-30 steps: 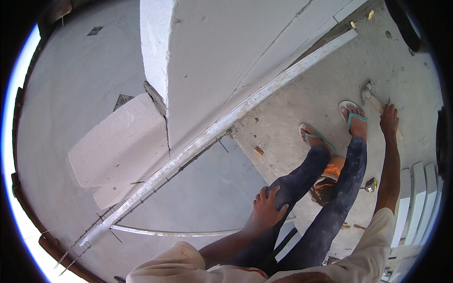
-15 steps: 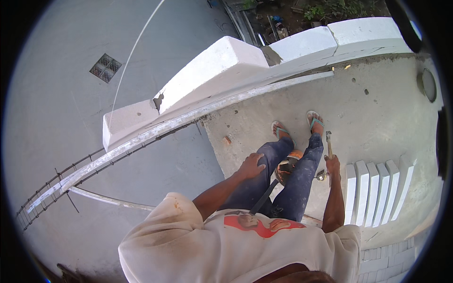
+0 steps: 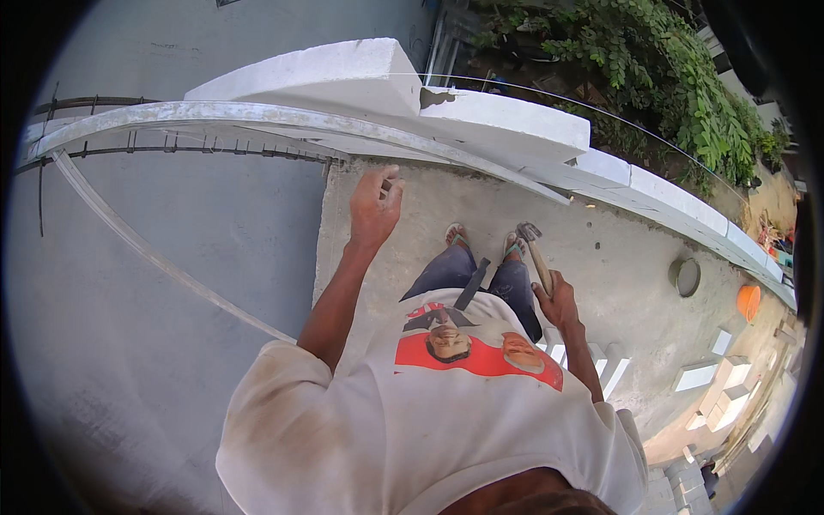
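Observation:
My right hand [image 3: 560,302] is closed round the wooden handle of a hammer [image 3: 539,259]. Its metal head points away from me, just beside my right foot. My left hand [image 3: 376,206] is raised ahead of my left side, fingers loosely bent and apart, with nothing visible in it. Beyond that hand runs a low wall of white blocks [image 3: 506,120], with grey mortar in a joint. Along the wall's near side lies a long, pale straightedge bar [image 3: 283,116], apart from both hands.
At left, the concrete floor [image 3: 343,249] ends at an edge above a lower grey surface. Steel rebar [image 3: 206,152] extends past that edge, and a thin pale strip [image 3: 163,257] slants below. A string crosses the wall. An orange bucket [image 3: 748,302] and loose white blocks [image 3: 697,376] are at right.
My left hand has left my thigh and risen forward toward the wall. The hammer stays in my right hand. My view has turned, bringing plants and the orange bucket into sight.

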Tool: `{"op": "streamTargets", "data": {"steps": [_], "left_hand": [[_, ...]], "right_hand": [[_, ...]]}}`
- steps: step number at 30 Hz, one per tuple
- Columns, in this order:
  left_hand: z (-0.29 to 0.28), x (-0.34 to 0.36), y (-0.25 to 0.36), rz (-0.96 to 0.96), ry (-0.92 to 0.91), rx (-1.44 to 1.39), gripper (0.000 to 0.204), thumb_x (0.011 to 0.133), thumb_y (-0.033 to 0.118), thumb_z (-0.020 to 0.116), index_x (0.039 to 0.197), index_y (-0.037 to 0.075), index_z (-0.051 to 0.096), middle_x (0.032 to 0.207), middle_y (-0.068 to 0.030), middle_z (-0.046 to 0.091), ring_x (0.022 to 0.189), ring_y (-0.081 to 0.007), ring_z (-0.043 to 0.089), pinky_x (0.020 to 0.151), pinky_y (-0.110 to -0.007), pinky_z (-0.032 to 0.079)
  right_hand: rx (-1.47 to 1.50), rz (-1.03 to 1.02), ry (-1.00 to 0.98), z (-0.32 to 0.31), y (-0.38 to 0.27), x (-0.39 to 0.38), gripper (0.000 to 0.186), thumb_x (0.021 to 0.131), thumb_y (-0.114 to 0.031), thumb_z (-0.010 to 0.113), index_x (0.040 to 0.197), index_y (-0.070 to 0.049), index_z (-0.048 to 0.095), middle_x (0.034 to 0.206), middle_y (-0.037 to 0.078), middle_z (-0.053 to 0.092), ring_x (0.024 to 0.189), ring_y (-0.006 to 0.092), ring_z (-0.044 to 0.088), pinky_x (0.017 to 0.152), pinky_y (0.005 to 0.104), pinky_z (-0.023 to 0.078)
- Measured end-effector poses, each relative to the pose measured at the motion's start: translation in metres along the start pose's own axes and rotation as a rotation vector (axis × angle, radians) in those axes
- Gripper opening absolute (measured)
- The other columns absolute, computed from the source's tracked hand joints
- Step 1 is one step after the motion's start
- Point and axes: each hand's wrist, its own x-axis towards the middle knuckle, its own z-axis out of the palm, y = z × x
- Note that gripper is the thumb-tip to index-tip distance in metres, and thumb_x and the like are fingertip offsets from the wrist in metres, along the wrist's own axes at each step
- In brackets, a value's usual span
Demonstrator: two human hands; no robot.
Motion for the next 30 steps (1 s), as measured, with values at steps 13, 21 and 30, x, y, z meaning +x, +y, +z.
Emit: {"op": "streamTargets", "data": {"steps": [13,21,30], "left_hand": [[-0.125,0.198,0.03,0.436,0.016,0.769,0.105,0.07,0.027,0.095,0.159,0.024,0.039,0.162,-0.0039,0.044,0.151,-0.0257,0.038,0.129,-0.051,0.027],[-0.12,0.215,0.012,0.377,-0.135,0.777,0.1,0.072,0.033,0.093,0.159,0.025,0.042,0.156,-0.0071,0.05,0.145,-0.031,0.046,0.127,-0.052,0.032],[-0.115,0.213,0.006,0.376,-0.097,0.801,0.1,0.071,0.036,0.093,0.158,0.026,0.044,0.154,-0.0071,0.053,0.144,-0.0313,0.047,0.125,-0.054,0.034]], "right_hand": [[-0.218,-0.707,0.037,-0.058,-0.172,0.133,0.048,0.092,-0.038,0.075,0.128,-0.007,0.064,0.11,0.018,0.072,0.096,0.0402,0.071,0.08,0.0473,0.056],[-0.366,-0.878,0.049,-0.06,-0.193,0.204,0.049,0.087,-0.04,0.078,0.127,-0.012,0.072,0.113,0.014,0.073,0.099,0.0375,0.072,0.084,0.0468,0.059],[-0.421,-0.913,-0.027,-0.071,-0.222,0.25,0.048,0.086,-0.038,0.079,0.128,-0.014,0.071,0.117,0.013,0.071,0.096,0.0349,0.073,0.08,0.046,0.06]]}}
